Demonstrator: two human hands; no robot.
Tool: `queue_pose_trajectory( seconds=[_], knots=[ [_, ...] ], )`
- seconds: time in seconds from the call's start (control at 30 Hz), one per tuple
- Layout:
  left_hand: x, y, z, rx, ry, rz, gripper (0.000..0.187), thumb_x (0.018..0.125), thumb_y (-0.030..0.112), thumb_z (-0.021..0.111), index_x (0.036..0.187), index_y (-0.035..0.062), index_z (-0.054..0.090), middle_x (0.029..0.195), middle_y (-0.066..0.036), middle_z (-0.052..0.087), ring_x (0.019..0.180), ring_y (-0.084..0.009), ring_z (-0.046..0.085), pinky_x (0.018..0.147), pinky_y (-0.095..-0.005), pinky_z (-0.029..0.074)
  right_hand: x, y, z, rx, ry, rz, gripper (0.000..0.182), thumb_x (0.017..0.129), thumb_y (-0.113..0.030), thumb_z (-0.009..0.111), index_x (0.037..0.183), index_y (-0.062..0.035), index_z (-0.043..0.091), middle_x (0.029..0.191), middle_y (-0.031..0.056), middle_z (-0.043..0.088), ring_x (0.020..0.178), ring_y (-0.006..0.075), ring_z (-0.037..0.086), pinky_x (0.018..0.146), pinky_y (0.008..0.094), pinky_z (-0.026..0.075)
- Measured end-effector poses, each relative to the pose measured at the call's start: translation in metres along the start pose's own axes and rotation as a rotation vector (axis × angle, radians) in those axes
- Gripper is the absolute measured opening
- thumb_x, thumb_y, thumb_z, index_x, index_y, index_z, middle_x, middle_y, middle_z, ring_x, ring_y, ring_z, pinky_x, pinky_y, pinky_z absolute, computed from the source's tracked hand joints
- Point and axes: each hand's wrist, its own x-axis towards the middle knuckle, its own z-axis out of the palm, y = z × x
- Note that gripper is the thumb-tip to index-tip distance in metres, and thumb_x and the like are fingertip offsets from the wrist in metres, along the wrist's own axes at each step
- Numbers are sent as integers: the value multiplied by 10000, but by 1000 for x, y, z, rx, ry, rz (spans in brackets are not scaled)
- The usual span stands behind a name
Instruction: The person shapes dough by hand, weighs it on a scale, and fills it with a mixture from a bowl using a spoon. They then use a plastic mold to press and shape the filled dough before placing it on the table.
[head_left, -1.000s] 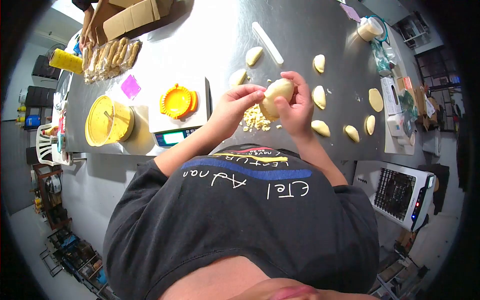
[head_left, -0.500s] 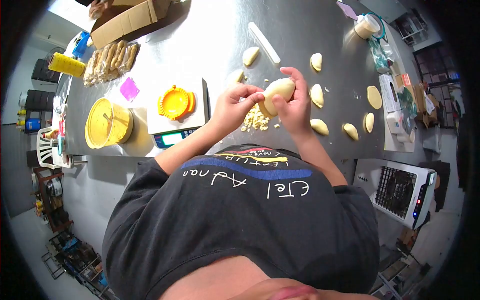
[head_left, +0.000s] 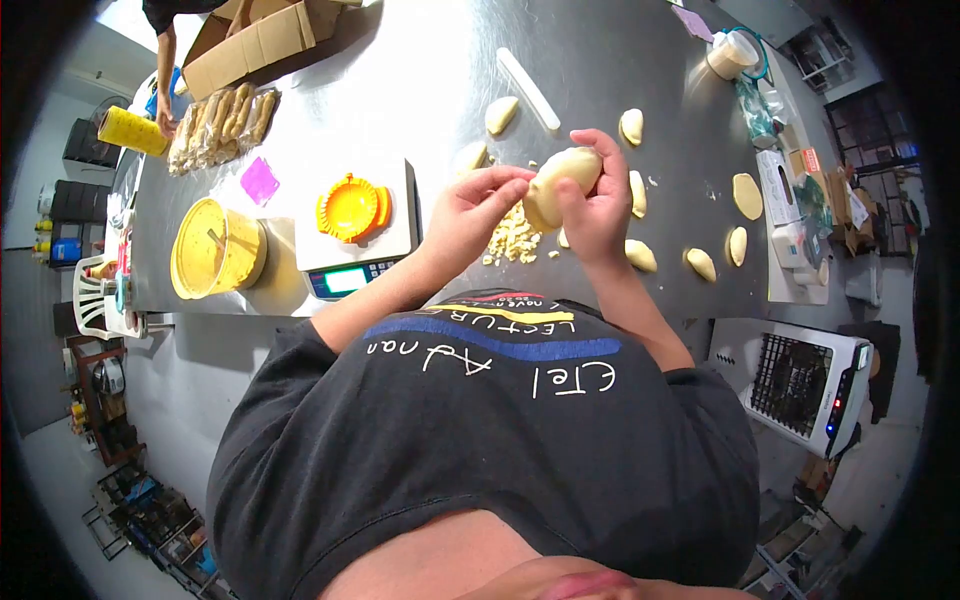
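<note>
The left hand (head_left: 483, 207) pinches thumb and forefinger together at the near-left edge of the dough piece (head_left: 566, 182). The right hand (head_left: 598, 212) grips the same piece, thumb across its face and fingers curled around its far side. The dough piece is held tilted above the table (head_left: 440, 100), beside the chopped heap (head_left: 514, 238). Beyond it lies a white rod (head_left: 528, 88); to the right, folded pieces (head_left: 701, 264) surround no common centre but lie scattered, with a flat round (head_left: 747, 196) farther right. Left of the hands, a scale (head_left: 398, 225) bears an orange mould (head_left: 350, 210). Farther left stand a tub (head_left: 218, 250), a purple card (head_left: 260, 181) lying beyond it, and wrapped sticks (head_left: 222, 125). A co-worker's hand (head_left: 166, 121) is beside the sticks, near a yellow roll (head_left: 131, 130).
</note>
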Motion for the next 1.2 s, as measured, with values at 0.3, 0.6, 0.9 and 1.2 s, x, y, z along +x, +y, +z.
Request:
queue_pose_trajectory(
  seconds=[0.3,0.6,0.9,1.2],
  knots=[
    [1,-4,-7,205,30,106,146,841,109,647,930,-7,656,868,-29,626,837,-92,566,764,-227,450,2,-3,5,26,48,-4,389,743,-49,584,1119,-14,493,1025,76,547,842,121,541,740,257,473],
    [1,10,-4,-3,-37,44,164,863,153,611,924,8,658,904,-28,631,883,-103,560,824,-243,420,7,-7,5,16,51,-17,381,747,-50,585,1114,-7,492,1041,80,549,845,122,549,747,256,477],
    [5,-1,-3,-251,-45,-105,261,872,131,588,1118,44,591,959,-33,620,840,-100,544,774,-226,423,11,-13,8,51,87,5,358,751,-34,571,1101,-6,501,1018,79,551,827,117,549,742,255,480],
    [2,1,1,108,19,160,169,857,93,623,983,-18,640,900,-49,637,856,-120,567,802,-250,436,10,-13,10,68,149,-2,332,751,-12,551,1074,1,478,998,83,535,815,115,541,734,254,483]
  ],
)
